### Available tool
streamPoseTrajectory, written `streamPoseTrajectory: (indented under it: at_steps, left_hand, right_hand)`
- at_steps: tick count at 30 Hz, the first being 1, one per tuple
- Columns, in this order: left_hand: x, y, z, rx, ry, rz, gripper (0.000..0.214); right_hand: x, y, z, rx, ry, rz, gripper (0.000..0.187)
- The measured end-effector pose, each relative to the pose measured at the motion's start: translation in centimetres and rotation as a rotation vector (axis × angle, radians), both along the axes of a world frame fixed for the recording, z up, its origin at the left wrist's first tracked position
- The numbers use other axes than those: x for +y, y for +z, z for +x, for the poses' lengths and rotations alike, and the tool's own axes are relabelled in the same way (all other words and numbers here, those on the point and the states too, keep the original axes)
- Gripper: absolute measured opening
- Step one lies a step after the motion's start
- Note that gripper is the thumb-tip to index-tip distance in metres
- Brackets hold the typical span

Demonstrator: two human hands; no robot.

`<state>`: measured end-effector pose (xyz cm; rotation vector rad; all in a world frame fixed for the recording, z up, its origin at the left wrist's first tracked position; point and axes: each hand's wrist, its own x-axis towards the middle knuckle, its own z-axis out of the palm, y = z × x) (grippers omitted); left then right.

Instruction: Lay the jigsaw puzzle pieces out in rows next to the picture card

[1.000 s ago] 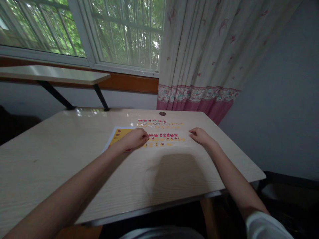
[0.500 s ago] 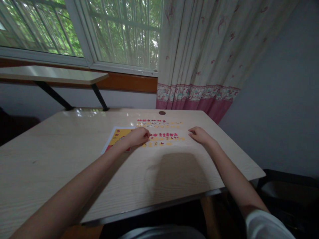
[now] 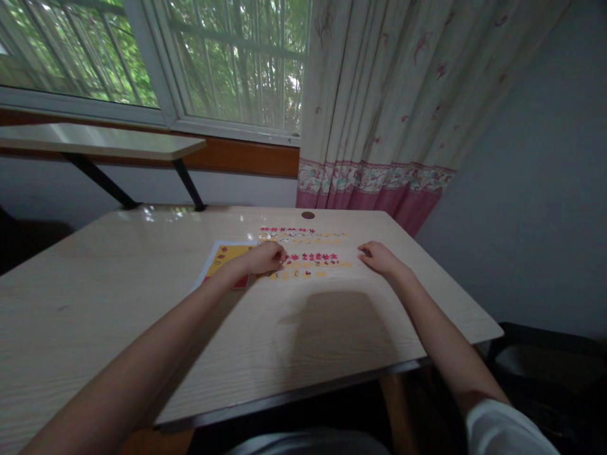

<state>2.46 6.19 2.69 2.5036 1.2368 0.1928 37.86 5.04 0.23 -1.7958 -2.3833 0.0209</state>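
Small red and yellow jigsaw puzzle pieces lie in several rows across the middle of the table. My left hand is over the left end of the nearer rows, fingers curled and pressed together; whatever they hold, if anything, is too small to make out. Partly under my left wrist and forearm lies a yellow and red picture sheet or board with a white border. To the right of the rows, my right hand is held with thumb and forefinger a little apart and nothing visible between them.
The pale wooden table ends at a front edge near my body. A raised shelf on dark supports stands at the back left. A round dark cap sits near the back edge, before a curtain. A dark chair is at the right.
My left hand and forearm have shifted very slightly, showing a little more of the sheet's red corner and the nearest row. The right hand stays almost in place.
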Motion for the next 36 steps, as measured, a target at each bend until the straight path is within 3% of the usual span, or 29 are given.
streamPoseTrajectory:
  at_steps: [12, 19, 24, 28, 31, 36]
  left_hand:
    - [-0.9, 0.4, -0.2, -0.084, -0.007, -0.01, 0.027]
    - [-3.8, 1.2, -0.8, -0.482, 0.118, -0.186, 0.021]
    - [-6.7, 0.5, -1.0, -0.766, 0.247, -0.411, 0.024]
    - [-7.8, -1.0, -1.5, -0.79, 0.339, -0.481, 0.028]
    - [-8.0, -2.0, -2.1, -0.773, 0.336, -0.484, 0.027]
    - [-8.7, -2.3, -2.3, -0.634, 0.27, -0.347, 0.024]
  right_hand:
    - [0.1, -0.2, 0.1, 0.007, -0.003, 0.014, 0.032]
    - [0.1, -0.2, 0.1, 0.008, 0.008, 0.013, 0.033]
    - [-0.1, 0.0, -0.1, 0.004, 0.014, 0.021, 0.032]
    - [-0.2, 0.2, -0.2, -0.005, 0.004, 0.006, 0.031]
    - [-0.2, 0.3, -0.2, -0.018, 0.002, -0.002, 0.032]
    - [-0.9, 0.7, -0.9, -0.004, -0.014, 0.032, 0.03]
